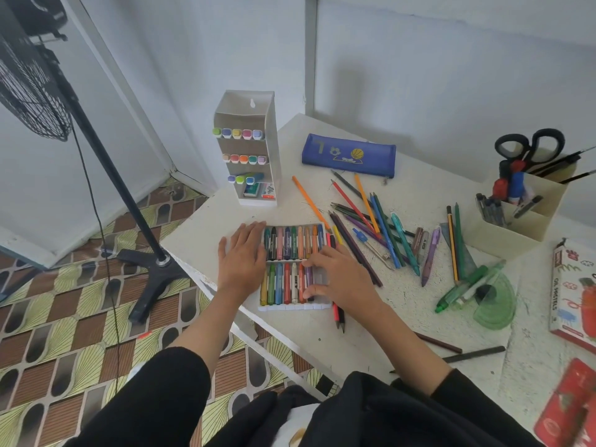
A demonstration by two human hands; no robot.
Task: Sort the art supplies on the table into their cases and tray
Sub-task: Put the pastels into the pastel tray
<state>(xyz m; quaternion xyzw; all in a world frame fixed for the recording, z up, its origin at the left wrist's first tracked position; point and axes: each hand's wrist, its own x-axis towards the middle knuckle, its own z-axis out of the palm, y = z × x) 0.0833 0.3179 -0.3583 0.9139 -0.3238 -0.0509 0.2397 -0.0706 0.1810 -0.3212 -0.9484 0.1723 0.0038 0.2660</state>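
White plastic forms the crayon tray (295,307), which lies at the near left edge of the pale surface (403,304) with two rows of coloured crayons (292,243) in its slots. The left hand (242,256) lies flat and spread on the tray's left end, fingers (254,229) extended and gripping nothing. The right hand (338,275) rests over the tray's right end, its fingers loosely curled with the tips on the crayons of the near row; whether it pinches one I cannot tell. Two pencils (338,317) stick out from beneath that hand toward the near edge. Loose coloured pencils (364,214) and pens lie scattered just right of the tray. A blue pencil pouch (350,154) lies farther back, and a white upright marker case (246,146) with rows of markers stands beyond the tray. At the right sit a beige organizer (516,227) holding scissors (529,145), a green protractor (496,304), and an oil pastels box (572,291).
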